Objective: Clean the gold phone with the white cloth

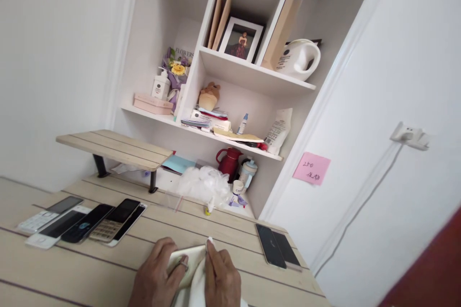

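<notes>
At the bottom of the head view, my left hand (158,271) grips a pale cream phone (195,260) by its left side, with the thumb across its face. The phone is tilted up off the table, and a small round mark shows by the thumb. My right hand (222,276) is closed on a white cloth (197,288), pinching it against the phone's right edge. A tip of the cloth pokes up above the fingers. The lower part of the phone is hidden by the cloth and my hands.
Several phones (86,223) lie side by side at the left of the slatted table (173,223). Two dark phones (271,245) lie at the right. A small raised stand (115,146) is at the back left. Beyond are a crumpled plastic bag (205,183), a red jug (229,163) and shelves.
</notes>
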`<state>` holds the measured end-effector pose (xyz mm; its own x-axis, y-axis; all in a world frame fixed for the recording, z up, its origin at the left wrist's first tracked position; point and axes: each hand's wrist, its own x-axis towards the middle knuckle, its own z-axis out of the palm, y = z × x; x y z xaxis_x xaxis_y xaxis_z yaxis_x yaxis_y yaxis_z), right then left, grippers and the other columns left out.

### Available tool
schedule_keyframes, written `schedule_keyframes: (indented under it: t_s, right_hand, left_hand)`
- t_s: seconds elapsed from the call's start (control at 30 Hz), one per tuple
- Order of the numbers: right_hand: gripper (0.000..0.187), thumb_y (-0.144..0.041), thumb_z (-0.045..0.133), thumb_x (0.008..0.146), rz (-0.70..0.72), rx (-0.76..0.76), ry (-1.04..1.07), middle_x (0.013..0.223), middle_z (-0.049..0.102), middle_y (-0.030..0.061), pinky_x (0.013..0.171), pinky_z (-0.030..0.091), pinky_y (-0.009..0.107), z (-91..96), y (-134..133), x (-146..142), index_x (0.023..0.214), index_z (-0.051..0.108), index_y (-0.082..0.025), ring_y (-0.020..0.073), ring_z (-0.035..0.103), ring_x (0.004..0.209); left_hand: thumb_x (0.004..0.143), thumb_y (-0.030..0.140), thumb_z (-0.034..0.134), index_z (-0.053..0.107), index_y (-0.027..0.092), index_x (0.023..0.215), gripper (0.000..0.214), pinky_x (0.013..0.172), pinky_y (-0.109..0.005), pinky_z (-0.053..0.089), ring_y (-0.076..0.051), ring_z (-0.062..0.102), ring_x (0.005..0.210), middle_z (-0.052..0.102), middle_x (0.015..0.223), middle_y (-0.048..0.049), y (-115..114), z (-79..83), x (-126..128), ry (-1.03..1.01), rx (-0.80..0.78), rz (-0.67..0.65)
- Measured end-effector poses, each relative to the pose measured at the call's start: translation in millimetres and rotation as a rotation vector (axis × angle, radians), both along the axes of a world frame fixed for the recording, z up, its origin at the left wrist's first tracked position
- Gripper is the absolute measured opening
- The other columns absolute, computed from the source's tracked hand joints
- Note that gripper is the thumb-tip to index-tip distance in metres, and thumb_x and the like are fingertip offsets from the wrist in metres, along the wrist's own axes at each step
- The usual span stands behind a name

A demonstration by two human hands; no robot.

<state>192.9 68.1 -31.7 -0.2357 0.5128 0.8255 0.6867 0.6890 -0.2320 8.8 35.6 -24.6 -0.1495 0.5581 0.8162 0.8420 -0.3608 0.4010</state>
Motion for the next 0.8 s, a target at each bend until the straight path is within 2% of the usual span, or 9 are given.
schedule_keyframes:
  t_s: [0.17,0.33,0.5,0.63,0.8]
  right_hand:
    - [0.040,-0.024,0.040,0.102,0.077,0.026,-0.044,0.073,0.056,0.0035,0.050,0.049,0.026,-4.5,-6,-9,0.138,0.059,-0.021,0.0168,0.061,0.053]
    - [0.040,-0.024,0.041,0.103,-0.001,0.042,-0.035,0.071,0.054,0.0021,0.047,0.046,0.024,-3.5,-6,-7,0.138,0.058,-0.018,0.0155,0.058,0.050]
    - [0.038,-0.025,0.041,0.102,0.065,0.065,-0.041,0.069,0.053,0.0017,0.046,0.045,0.024,-3.0,-9,-12,0.131,0.064,-0.022,0.0155,0.057,0.049]
    - [0.038,-0.025,0.040,0.103,0.031,0.024,-0.007,0.070,0.054,0.0024,0.048,0.047,0.025,-2.0,-11,-15,0.133,0.062,-0.020,0.0156,0.059,0.049]
    - [0.037,-0.028,0.041,0.102,0.062,0.058,-0.034,0.066,0.053,0.0020,0.045,0.045,0.024,-3.9,-13,-18,0.129,0.066,-0.025,0.0162,0.057,0.047]
  left_hand:
    - [0.094,0.036,0.055,0.057,0.027,0.098,0.011,0.072,-0.028,0.058,-0.018,0.071,0.083,0.065,0.095,-0.0024,0,4.3,-3,-0.037,0.046,-0.021]
    - [0.094,0.038,0.055,0.057,0.027,0.095,0.012,0.071,-0.029,0.056,-0.018,0.070,0.079,0.064,0.093,-0.0014,1,9.2,-5,-0.086,0.034,0.013]
    - [0.093,0.044,0.055,0.058,0.026,0.089,0.018,0.066,-0.028,0.056,-0.018,0.070,0.074,0.066,0.086,0.0000,3,14.7,-6,-0.139,0.023,0.035]
    - [0.091,0.042,0.055,0.059,0.026,0.088,0.017,0.064,-0.028,0.057,-0.018,0.070,0.072,0.067,0.081,0.0010,1,18.6,-6,-0.154,0.008,0.036]
    - [0.090,0.041,0.056,0.060,0.026,0.087,0.017,0.063,-0.029,0.057,-0.019,0.070,0.070,0.067,0.079,0.0007,0,16.0,-9,-0.180,-0.022,0.045]
